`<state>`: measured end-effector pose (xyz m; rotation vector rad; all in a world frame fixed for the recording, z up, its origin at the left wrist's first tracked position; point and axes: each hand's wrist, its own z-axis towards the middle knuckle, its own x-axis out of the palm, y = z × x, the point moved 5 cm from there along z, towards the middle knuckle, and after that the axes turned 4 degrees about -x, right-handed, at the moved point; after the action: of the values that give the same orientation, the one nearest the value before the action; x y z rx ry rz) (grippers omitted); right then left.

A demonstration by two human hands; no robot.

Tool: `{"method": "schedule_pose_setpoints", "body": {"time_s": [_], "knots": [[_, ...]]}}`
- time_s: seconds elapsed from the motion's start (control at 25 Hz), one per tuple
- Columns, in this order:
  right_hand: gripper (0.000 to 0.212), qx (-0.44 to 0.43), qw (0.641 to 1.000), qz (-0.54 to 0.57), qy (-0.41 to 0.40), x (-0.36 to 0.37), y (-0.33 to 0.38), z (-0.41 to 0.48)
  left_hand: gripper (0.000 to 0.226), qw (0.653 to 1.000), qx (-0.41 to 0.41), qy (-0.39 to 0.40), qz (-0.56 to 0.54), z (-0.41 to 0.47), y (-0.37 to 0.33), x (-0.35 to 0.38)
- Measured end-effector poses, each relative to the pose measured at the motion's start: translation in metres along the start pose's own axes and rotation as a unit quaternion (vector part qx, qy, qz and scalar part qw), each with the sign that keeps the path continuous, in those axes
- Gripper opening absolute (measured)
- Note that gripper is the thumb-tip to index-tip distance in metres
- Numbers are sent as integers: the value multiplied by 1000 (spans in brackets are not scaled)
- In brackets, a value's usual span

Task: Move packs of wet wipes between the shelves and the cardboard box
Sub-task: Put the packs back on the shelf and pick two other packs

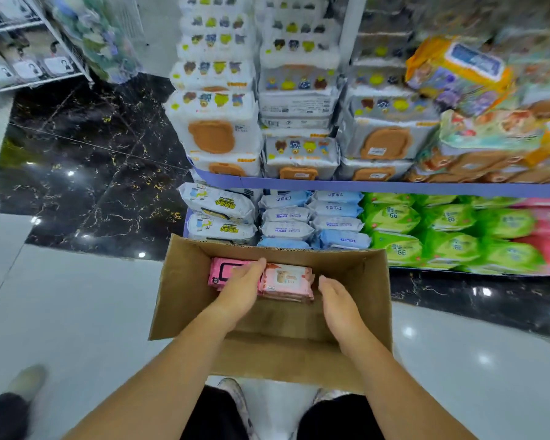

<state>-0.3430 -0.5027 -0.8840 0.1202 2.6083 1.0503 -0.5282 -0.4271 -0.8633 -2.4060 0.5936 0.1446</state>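
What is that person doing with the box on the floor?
A person is reaching both hands into an open cardboard box that sits on the floor in front of shelves full of wet wipes. Two pink packs lie side by side inside the box. The left hand rests on the darker pink pack, and the right hand is open just beside the lighter pink pack. Neither pack looks lifted yet.
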Motion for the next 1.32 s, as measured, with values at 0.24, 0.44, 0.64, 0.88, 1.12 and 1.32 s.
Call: {"method": "schedule_pose_setpoints", "body": {"time_s": [0.24, 0.44, 0.64, 0.88, 1.12, 1.32], "knots": [[46, -59, 995, 15, -83, -111, 141, -130, 68, 995, 83, 45, 25, -146, -156, -2], [51, -124, 974, 75, -175, -223, 227, -228, 62, 967, 208, 128, 77, -254, -297, 45], [54, -199, 932, 137, -272, -372, 276, -298, 66, 907, 367, 188, 85, -374, -431, 146], [49, -315, 874, 146, -341, -598, 310, -330, 76, 838, 487, 229, 95, -484, -567, 311], [59, -339, 866, 97, -355, -804, 352, -332, 36, 800, 547, 229, 88, -549, -683, 448], [56, -368, 845, 55, -384, -943, 401, -309, 53, 782, 587, 177, 109, -555, -790, 534]]}}
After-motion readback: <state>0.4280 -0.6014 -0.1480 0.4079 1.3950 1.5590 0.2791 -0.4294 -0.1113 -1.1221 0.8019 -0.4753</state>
